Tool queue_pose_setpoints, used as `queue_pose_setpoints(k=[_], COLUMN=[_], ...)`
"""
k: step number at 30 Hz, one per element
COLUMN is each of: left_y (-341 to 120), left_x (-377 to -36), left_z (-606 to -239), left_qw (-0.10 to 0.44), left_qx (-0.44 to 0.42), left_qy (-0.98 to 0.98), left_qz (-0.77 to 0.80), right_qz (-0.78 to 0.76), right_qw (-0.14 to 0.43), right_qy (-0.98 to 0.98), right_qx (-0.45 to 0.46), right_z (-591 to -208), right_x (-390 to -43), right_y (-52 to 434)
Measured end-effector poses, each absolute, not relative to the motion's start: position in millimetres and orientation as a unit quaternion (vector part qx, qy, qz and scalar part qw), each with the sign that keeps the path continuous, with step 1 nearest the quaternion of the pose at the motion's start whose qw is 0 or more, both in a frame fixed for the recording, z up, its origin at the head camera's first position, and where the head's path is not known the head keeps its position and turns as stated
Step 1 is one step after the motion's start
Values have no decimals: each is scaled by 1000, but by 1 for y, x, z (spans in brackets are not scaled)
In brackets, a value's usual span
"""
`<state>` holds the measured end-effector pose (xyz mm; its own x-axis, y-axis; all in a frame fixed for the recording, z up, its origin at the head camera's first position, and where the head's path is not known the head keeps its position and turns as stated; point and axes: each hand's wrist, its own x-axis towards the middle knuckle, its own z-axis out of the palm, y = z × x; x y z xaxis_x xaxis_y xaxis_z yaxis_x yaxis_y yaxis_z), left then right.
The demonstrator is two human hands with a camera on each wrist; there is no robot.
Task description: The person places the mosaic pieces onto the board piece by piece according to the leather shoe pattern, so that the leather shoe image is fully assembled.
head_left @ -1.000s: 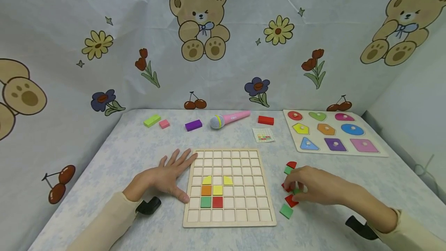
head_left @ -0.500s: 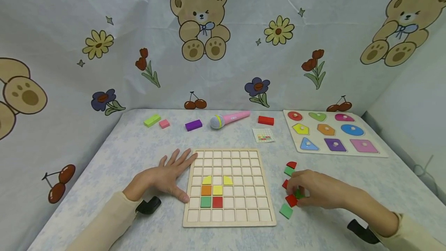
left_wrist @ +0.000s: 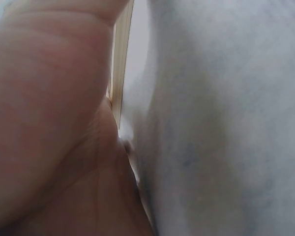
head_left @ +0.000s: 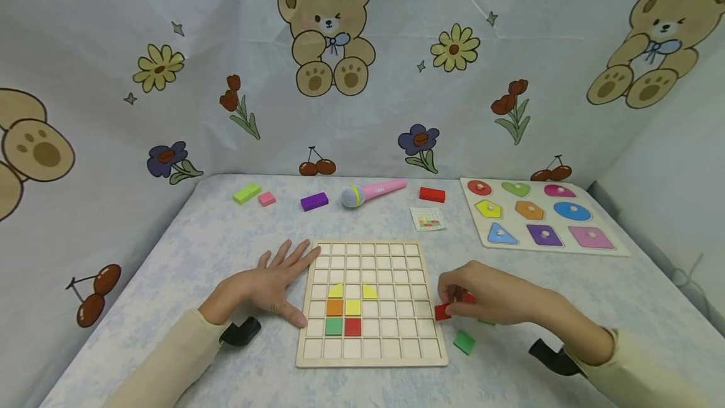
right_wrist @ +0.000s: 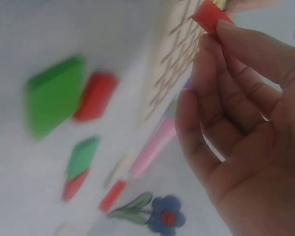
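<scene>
My left hand point(head_left: 272, 288) rests with fingers spread at the left edge of a wooden grid board point(head_left: 391, 348). Its palm side point(left_wrist: 49, 108) fills much of the left wrist view. Between thumb and fingers, my right hand point(head_left: 498, 294) pinches a red tile point(right_wrist: 211, 19) at the board's right edge. On the grid lie two yellow curved-edge pieces, plus an orange tile point(head_left: 334, 307), a yellow square point(head_left: 352, 308), a green tile point(head_left: 333, 327) and a red tile point(head_left: 352, 327). A green tile point(head_left: 464, 342) lies below my right hand, which partly hides other loose pieces.
Behind the board lies a small pattern card point(head_left: 428, 219). Farther back are a pink toy microphone point(head_left: 376, 191) and red point(head_left: 432, 194), purple point(head_left: 314, 201), pink point(head_left: 267, 199) and lime point(head_left: 247, 193) blocks. A shape puzzle board point(head_left: 557, 235) lies back right.
My right hand has moved left from the loose pieces to the board's right edge, carrying a red tile it picked up there. My left hand stays where it was.
</scene>
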<state>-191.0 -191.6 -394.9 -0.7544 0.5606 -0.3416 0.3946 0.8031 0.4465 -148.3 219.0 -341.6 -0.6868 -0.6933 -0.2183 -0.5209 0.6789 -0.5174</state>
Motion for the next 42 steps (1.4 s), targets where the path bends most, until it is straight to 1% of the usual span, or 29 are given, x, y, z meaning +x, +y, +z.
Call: queue_pose_setpoints(k=[5,11,15,21,33,36,42], left_y=[-191,-191,-190,-189,-192,-191,-191], left_x=[-190,-191,-191,-192,-191,-191,-190], left_z=[-395,-395,-395,-395,-395,-394,-393], left_qw=[239,237,242,243,243,241,236], left_qx=[258,255,256,255,255,255,260], left_qy=[919,922,920,920,920,921,919], left_qz=[178,172,173,172,175,172,178], right_qz=[-222,-224,-217,-183,-156,-135,-56], right_qw=[205,175,178,179,162,144,91], right_qy=[878,861,864,874,885,890,898], right_qx=[-370,-422,-418,-412,-409,-411,-427], right_z=[-345,-349,-356,-364,-363,-363,-360], right_x=[-150,-155,-158,-157,-150,-146,-136], right_y=[183,143,126,116,109,106,100])
